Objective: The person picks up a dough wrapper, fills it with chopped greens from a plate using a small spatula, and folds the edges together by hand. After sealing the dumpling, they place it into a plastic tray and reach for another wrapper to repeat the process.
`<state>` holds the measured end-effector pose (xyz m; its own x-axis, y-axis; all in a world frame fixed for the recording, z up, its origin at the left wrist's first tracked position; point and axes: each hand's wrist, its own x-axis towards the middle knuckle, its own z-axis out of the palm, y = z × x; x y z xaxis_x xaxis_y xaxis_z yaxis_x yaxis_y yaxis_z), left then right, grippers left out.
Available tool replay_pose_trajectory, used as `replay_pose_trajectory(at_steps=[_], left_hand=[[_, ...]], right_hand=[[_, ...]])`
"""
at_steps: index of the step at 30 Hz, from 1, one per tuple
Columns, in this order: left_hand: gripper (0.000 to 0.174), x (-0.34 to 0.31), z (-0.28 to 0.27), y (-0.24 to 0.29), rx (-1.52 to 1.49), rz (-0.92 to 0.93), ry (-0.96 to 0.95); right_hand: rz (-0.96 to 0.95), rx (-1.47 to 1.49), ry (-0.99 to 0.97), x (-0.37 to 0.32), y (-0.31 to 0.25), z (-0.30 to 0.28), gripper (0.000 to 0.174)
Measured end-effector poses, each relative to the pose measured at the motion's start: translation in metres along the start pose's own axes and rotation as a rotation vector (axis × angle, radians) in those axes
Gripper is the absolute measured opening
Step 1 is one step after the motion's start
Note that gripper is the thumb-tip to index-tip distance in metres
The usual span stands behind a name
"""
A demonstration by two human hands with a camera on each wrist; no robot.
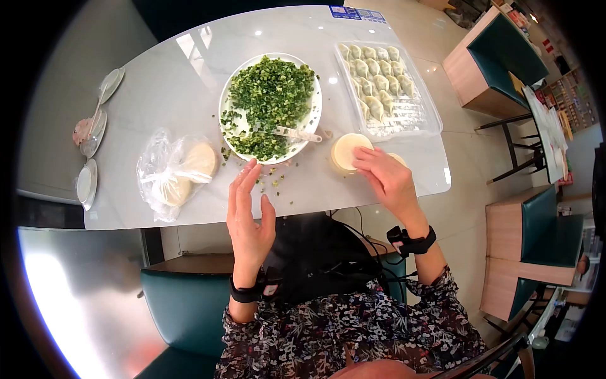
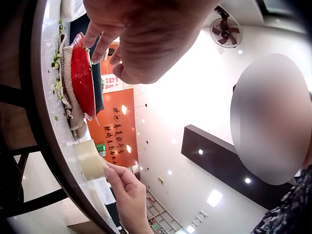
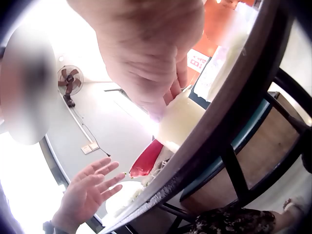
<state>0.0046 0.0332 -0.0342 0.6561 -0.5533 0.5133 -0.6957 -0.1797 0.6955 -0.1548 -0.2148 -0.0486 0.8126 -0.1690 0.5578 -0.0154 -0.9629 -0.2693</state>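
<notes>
A stack of round dumpling wrappers [image 1: 346,153] stands near the table's front edge. My right hand [image 1: 386,178] is over its right side, thumb and fingertips pinching at the edge of the top wrapper [image 2: 97,162]. Another pale round piece [image 1: 398,158] shows partly behind that hand. My left hand [image 1: 248,211] is raised in front of the bowl, fingers extended and thumb apart, holding nothing. The wide bowl [image 1: 223,104], white inside and red outside, carries chopped green filling [image 1: 271,95]. A spoon with a pale handle [image 1: 298,133] lies in the filling.
At the back right, a clear plastic tray [image 1: 410,120] holds rows of folded dumplings [image 1: 379,76]. A plastic bag [image 1: 167,183] with more pale rounds lies on the left. Green scraps [image 1: 274,180] dot the table before the bowl. Wrapped dishes [image 1: 95,132] line the left edge.
</notes>
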Motion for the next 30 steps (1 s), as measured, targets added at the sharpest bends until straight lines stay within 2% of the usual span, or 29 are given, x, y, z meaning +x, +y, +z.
replay_pose_trajectory(at_steps=[2,5,8,14,18,20,21,22,23,24,25,27,28,30], left_hand=[[0.053,0.001,0.000,0.000,-0.006,0.002,0.001],[0.054,0.002,0.000,0.001,0.001,0.005,0.007],[0.054,0.002,0.001,0.001,-0.007,0.006,0.010],[0.053,0.001,-0.001,0.001,-0.005,-0.020,-0.005],[0.053,0.002,-0.002,0.000,0.001,-0.016,-0.009],[0.053,0.002,0.000,0.002,0.002,0.027,-0.008],[0.053,0.002,0.000,0.002,0.002,0.026,-0.009],[0.053,0.001,0.000,0.003,-0.002,0.016,-0.015],[0.053,0.000,0.000,0.003,-0.006,0.008,-0.020],[0.053,0.000,0.000,0.003,-0.005,0.008,-0.023],[0.053,0.000,0.000,0.002,-0.009,0.009,-0.019],[0.053,0.002,0.000,0.001,-0.015,0.012,-0.012],[0.053,0.003,0.000,0.002,-0.007,0.015,-0.013],[0.053,0.002,-0.001,0.005,0.000,0.008,-0.019]], right_hand=[[0.030,0.099,-0.004,0.002,0.007,-0.001,0.018],[0.118,0.146,0.058,0.007,0.005,0.006,0.019],[0.050,0.085,0.056,0.017,-0.012,0.009,0.025],[0.020,-0.027,-0.007,0.001,-0.008,0.030,0.037],[0.015,0.027,0.016,0.018,-0.013,0.012,0.027],[0.736,0.378,-0.050,0.031,-0.019,-0.013,0.018],[0.736,0.379,-0.051,0.035,-0.010,-0.013,0.018],[0.737,0.603,0.181,0.040,0.002,-0.012,0.017],[0.726,0.823,0.419,0.043,0.009,-0.012,0.018],[0.678,0.692,0.401,0.044,0.007,-0.016,0.017],[0.678,0.692,0.403,0.040,0.003,-0.012,0.017],[0.294,0.204,0.141,0.024,-0.010,0.003,0.016],[0.291,0.202,0.140,0.019,-0.010,0.010,0.016],[-0.002,-0.076,0.023,0.010,-0.011,0.020,0.010]])
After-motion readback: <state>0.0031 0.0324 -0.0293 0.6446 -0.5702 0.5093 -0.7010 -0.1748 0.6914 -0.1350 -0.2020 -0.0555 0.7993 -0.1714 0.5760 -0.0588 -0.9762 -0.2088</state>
